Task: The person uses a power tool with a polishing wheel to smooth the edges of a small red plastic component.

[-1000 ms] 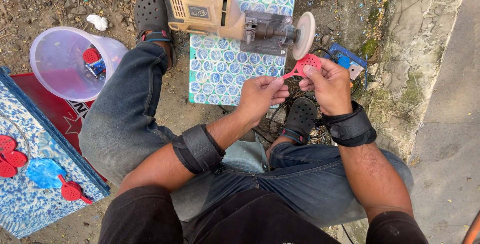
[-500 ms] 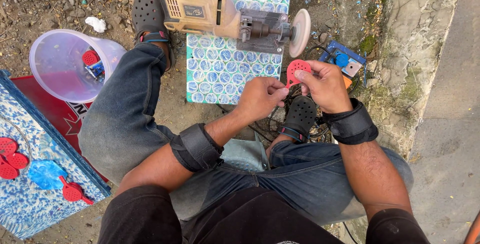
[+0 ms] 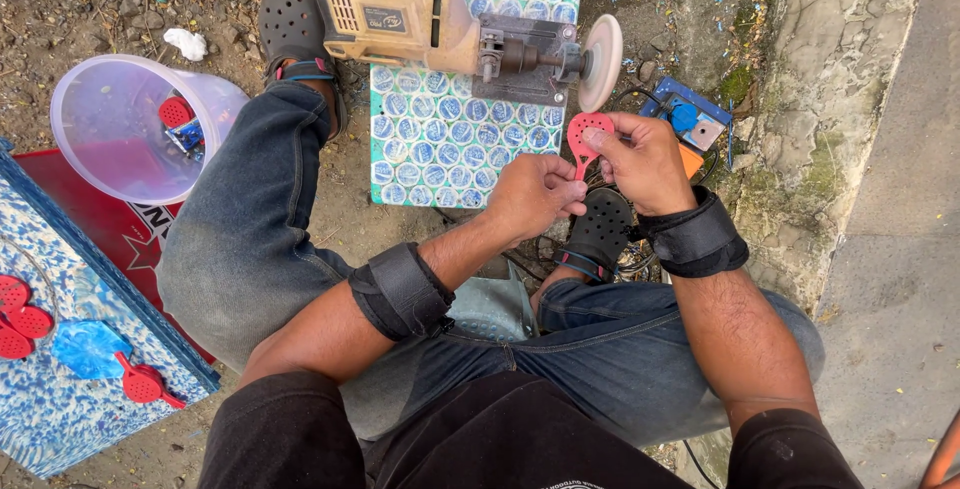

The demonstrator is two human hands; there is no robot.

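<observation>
I sit on the ground with my knees apart. Both hands hold a small red paddle-shaped plastic piece [image 3: 582, 139] with a round perforated head. My right hand [image 3: 645, 161] pinches the head from the right. My left hand [image 3: 532, 195] grips the thin handle below it. The piece's head sits just under the white buffing disc [image 3: 601, 48] of a tan electric drill [image 3: 400, 17]. The drill lies on its side on a patterned blue-green board [image 3: 440, 134]. Black wrist wraps cover both forearms.
A clear plastic bucket [image 3: 100, 129] with a red piece inside stands at left. A blue patterned board [image 3: 60, 369] at lower left carries several red paddle pieces and a blue one. A blue power socket [image 3: 690, 119] lies right of the drill. A concrete kerb [image 3: 860, 149] runs along the right.
Both hands have brought the red piece up and slightly left, closer to the buffing disc. The left hand now grips the handle lower down.
</observation>
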